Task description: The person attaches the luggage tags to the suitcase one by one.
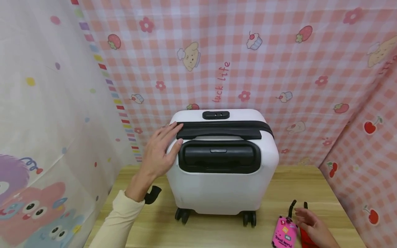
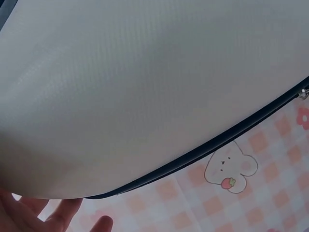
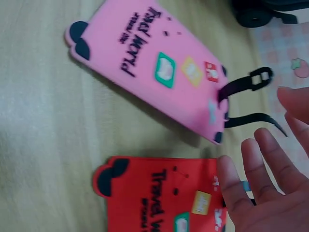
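A white suitcase stands upright on its wheels, with a black handle panel facing up. My left hand rests on its upper left edge, fingers extended. In the left wrist view, the pale suitcase side fills most of the picture, and a few fingers of the left hand show at the bottom corner. My right hand hovers over a red luggage tag, fingers spread and holding nothing. Beside it lies a pink luggage tag with an unfastened black strap.
The suitcase and tags are on a wood-grain tabletop. A pink checked cloth hangs close behind the suitcase. Patterned cloths also close in the left and right sides.
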Action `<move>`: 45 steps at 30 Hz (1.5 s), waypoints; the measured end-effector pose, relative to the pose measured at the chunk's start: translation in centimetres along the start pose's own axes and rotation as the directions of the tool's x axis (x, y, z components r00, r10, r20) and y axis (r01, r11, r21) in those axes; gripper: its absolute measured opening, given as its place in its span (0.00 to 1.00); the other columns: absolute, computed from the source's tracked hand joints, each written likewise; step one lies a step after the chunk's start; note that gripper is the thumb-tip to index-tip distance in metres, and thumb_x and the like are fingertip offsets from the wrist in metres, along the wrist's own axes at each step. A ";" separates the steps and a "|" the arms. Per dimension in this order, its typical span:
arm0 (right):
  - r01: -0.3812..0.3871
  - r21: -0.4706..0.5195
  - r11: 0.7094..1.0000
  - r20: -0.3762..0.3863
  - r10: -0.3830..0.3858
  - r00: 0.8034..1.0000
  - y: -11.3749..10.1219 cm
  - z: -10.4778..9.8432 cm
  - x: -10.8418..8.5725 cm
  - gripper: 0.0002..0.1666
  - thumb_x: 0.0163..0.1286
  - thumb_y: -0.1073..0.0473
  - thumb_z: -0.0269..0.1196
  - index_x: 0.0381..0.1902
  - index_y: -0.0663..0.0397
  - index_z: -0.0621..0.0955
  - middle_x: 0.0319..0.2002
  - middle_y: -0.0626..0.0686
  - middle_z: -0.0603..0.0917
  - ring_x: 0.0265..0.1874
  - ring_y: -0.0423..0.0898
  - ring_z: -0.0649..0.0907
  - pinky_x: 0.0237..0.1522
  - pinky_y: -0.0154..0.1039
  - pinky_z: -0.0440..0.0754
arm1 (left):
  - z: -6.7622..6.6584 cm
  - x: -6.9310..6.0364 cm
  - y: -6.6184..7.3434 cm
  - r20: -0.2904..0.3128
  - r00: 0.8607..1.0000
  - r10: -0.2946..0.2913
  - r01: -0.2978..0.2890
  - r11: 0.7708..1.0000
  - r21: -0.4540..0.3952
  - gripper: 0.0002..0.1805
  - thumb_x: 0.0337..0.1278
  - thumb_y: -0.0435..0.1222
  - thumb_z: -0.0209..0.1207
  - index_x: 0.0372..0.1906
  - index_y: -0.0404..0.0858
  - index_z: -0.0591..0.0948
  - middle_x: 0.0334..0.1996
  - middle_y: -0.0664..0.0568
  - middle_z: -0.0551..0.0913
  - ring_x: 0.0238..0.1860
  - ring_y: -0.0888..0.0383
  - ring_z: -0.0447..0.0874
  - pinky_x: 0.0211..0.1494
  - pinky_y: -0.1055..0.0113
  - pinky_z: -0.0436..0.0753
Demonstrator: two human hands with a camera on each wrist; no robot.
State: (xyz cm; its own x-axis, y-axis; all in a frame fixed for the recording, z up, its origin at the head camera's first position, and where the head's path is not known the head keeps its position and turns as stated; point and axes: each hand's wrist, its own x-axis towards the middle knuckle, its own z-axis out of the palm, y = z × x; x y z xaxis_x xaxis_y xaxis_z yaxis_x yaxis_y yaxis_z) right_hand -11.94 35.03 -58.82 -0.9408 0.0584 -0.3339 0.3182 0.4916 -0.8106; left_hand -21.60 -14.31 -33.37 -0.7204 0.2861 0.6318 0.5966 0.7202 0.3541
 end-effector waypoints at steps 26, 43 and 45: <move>-0.005 -0.183 0.983 -0.025 0.001 1.000 2.1 3.3 1.5 0.27 0.62 0.65 0.68 0.59 0.65 0.77 0.43 0.56 0.81 0.39 0.47 0.77 0.37 0.40 0.75 | 0.8 -0.6 -0.4 -0.003 0.996 -0.091 0.090 0.989 -0.113 0.25 0.71 0.46 0.50 0.70 0.52 0.73 0.72 0.52 0.69 0.71 0.48 0.63 0.73 0.45 0.60; -0.076 -0.155 0.985 -0.029 0.072 0.997 0.9 3.5 1.7 0.27 0.63 0.65 0.68 0.59 0.67 0.77 0.50 0.66 0.81 0.39 0.50 0.79 0.39 0.46 0.77 | 1.1 -0.7 -0.4 -0.026 0.995 -0.093 0.089 0.989 -0.117 0.24 0.70 0.46 0.51 0.69 0.51 0.74 0.71 0.53 0.69 0.70 0.48 0.64 0.72 0.45 0.62; -0.084 -0.147 0.986 -0.042 0.079 0.996 0.7 3.6 1.7 0.26 0.63 0.65 0.67 0.59 0.67 0.77 0.49 0.65 0.81 0.37 0.49 0.78 0.35 0.42 0.76 | 1.1 -0.7 -0.5 -0.027 0.995 -0.096 0.092 0.988 -0.121 0.24 0.70 0.46 0.51 0.69 0.51 0.74 0.71 0.53 0.70 0.70 0.48 0.64 0.72 0.45 0.62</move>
State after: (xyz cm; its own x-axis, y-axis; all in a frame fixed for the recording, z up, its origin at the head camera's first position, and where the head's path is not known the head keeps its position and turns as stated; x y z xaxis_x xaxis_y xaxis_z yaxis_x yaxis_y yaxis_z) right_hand -12.91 32.35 -61.71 -0.9168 0.1332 -0.3764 0.3757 0.6071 -0.7002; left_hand -21.75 -14.15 -34.71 -0.7645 0.1989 0.6132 0.5664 0.6614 0.4916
